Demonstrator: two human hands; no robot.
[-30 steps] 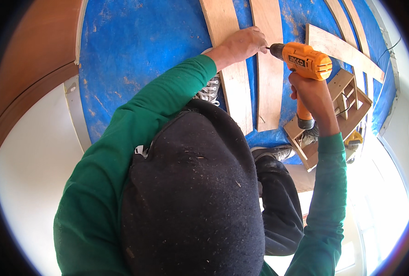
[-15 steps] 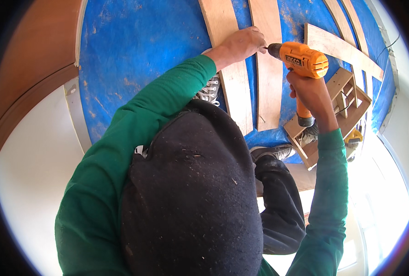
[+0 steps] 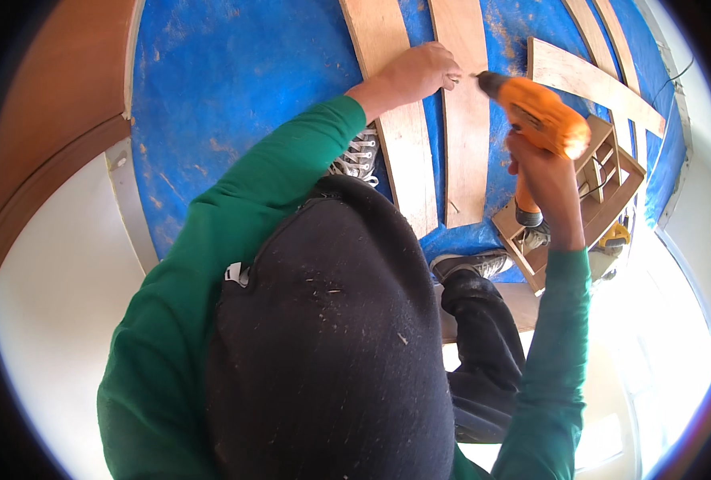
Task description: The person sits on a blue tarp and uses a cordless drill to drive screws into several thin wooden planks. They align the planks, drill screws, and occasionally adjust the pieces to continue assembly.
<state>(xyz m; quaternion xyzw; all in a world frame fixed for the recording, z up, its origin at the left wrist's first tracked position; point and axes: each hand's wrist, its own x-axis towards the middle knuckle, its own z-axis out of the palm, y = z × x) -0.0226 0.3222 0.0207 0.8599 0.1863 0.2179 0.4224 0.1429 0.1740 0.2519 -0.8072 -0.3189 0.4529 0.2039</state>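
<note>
My right hand (image 3: pixel 549 174) is wrapped round the handle of an orange cordless drill (image 3: pixel 538 114), its black chuck and bit pointing left over a wooden plank (image 3: pixel 467 152). Just left of the bit tip, with a small gap between, my left hand (image 3: pixel 418 72) is closed, thumb and fingers pinched together. Whatever those fingertips hold is too small to make out. The left hand reaches across a second plank (image 3: pixel 407 156), which lies beside the first. Motion blurs the drill's body.
A blue sheet (image 3: pixel 235 72) covers the floor. To the right stand an open wooden box (image 3: pixel 603 204), an angled board (image 3: pixel 591 84) and narrow strips. A yellow tool (image 3: pixel 614 236) lies beside the box. My shoes (image 3: pixel 475 264) are near the planks; brown panelling (image 3: pixel 59 80) rises at left.
The drill has swung back to the right and tilted, so its bit has come away from my left fingertips. My left hand has barely moved and remains pinched.
</note>
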